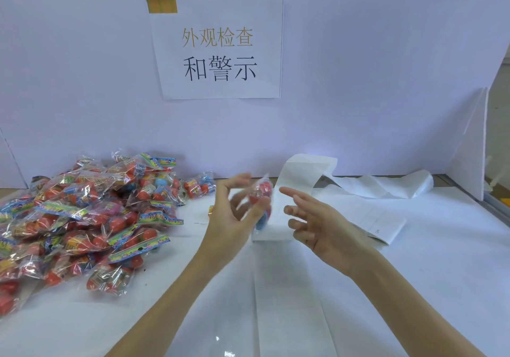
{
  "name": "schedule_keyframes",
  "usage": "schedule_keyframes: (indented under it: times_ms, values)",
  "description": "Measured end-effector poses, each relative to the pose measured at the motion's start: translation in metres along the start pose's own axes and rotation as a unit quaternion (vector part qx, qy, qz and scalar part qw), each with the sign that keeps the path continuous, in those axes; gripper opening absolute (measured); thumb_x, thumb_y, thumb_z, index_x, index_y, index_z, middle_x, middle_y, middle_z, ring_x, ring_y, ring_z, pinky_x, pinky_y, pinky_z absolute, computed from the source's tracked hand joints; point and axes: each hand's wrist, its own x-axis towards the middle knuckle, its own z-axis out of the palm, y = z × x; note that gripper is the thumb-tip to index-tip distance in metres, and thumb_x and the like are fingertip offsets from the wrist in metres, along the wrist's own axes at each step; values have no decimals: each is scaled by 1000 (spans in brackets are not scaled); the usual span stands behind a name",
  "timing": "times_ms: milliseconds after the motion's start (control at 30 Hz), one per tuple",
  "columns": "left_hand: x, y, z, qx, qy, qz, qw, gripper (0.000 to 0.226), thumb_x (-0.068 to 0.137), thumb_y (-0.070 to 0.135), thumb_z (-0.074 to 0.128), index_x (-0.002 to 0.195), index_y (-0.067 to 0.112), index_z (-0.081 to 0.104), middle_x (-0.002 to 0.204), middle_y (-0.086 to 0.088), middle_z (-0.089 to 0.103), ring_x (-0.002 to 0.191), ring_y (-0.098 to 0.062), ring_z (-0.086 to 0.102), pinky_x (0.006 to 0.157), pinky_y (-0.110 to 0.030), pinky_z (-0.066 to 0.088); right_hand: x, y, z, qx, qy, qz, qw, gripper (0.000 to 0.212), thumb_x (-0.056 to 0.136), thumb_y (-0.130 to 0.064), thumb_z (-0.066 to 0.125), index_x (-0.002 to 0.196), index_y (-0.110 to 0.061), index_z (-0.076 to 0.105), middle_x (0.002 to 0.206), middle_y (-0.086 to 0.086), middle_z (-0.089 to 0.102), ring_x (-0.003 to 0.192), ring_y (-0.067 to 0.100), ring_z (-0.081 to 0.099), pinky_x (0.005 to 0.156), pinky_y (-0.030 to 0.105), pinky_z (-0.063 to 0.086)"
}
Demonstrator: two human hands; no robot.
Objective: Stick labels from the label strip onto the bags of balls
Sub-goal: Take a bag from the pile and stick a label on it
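Observation:
My left hand [234, 213] is raised over the middle of the table and holds one clear bag of red and blue balls [262, 205], blurred by motion, between thumb and fingers. My right hand [314, 224] hovers just right of that bag with fingers spread and holds nothing. The white label strip [303, 174] curls up behind both hands and trails off to the right along the table. A large pile of bagged balls [82, 218] covers the left part of the table.
A white board with a printed paper sign [218, 47] stands behind the table. A flat label sheet [378, 218] lies at right. A white side panel [472, 149] closes off the right end. A small yellow scrap [211, 210] lies near the pile.

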Motion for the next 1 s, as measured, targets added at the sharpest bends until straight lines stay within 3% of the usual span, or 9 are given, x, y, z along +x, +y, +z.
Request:
schedule_keyframes:
  times_ms: [67, 167, 300, 367, 533, 633, 733, 833, 1000]
  values:
    - [-3, 4, 7, -135, 0, -106, 985, 42, 85, 40, 78, 109, 10, 60, 115, -2, 74, 103, -21, 72, 81, -29, 60, 0, 1, 4, -70, 4, -17, 997, 35, 94, -35, 71, 127, -23, 75, 83, -1, 57, 64, 12, 45, 50, 20, 38]
    - [-5, 7, 7, -190, -28, -151, 970, 36, 91, 39, 67, 108, 8, 68, 109, -13, 75, 93, -23, 74, 73, -32, 61, -1, 4, 10, -127, 44, -61, 989, 36, 89, -41, 76, 117, -20, 78, 80, -1, 49, 63, 13, 36, 50, 21, 32]
    - [-4, 8, 7, -91, -24, -102, 990, 33, 100, 37, 55, 115, 14, 74, 117, -7, 75, 112, -22, 69, 97, -30, 56, -2, 5, 13, -189, 112, -134, 966, 23, 92, -31, 78, 108, -15, 75, 81, 0, 66, 64, 15, 50, 53, 21, 41]
    - [-2, 8, 5, -9, -16, -74, 997, 29, 105, 34, 52, 118, 19, 73, 115, -3, 75, 113, -23, 68, 101, -34, 54, -3, 4, 13, -230, 126, -151, 953, 19, 94, -29, 78, 106, -16, 72, 86, -2, 70, 67, 11, 58, 55, 19, 44]
    - [-2, 8, 3, 61, 7, -30, 998, 17, 103, 23, 64, 103, 36, 75, 99, 2, 77, 92, -20, 74, 77, -29, 61, -5, 0, 13, -319, 125, -183, 921, 15, 99, -43, 67, 111, -35, 69, 76, -10, 65, 68, 6, 61, 63, 20, 47]
    - [-3, 9, 6, 72, 10, -26, 997, 14, 99, 24, 70, 96, 35, 78, 95, 3, 77, 89, -20, 75, 72, -28, 62, -6, 3, 15, -325, 152, -235, 904, 24, 94, -50, 66, 96, -30, 79, 75, -8, 70, 72, 8, 63, 68, 21, 50]
    - [-1, 10, 5, 44, 25, -53, 997, 11, 97, 25, 70, 92, 27, 79, 93, 0, 77, 88, -20, 75, 76, -29, 62, -6, 1, 17, -256, 156, -224, 927, 13, 94, -37, 73, 94, -31, 85, 100, -12, 77, 95, 6, 70, 82, 20, 54]
    - [2, 11, 1, 36, 33, -67, 997, 14, 98, 20, 69, 98, 22, 83, 97, 0, 78, 87, -14, 70, 78, -24, 56, -7, -1, 17, -167, 96, -178, 965, 31, 92, -38, 68, 108, -16, 84, 112, 4, 80, 112, 24, 72, 95, 32, 56]
    - [1, 12, -1, -20, 45, -83, 995, 18, 99, 13, 66, 103, 16, 83, 92, -13, 78, 72, -15, 67, 73, -25, 58, -9, -4, 20, -165, 80, -159, 970, 38, 96, -46, 59, 112, -20, 80, 107, 7, 81, 101, 24, 77, 81, 29, 63]
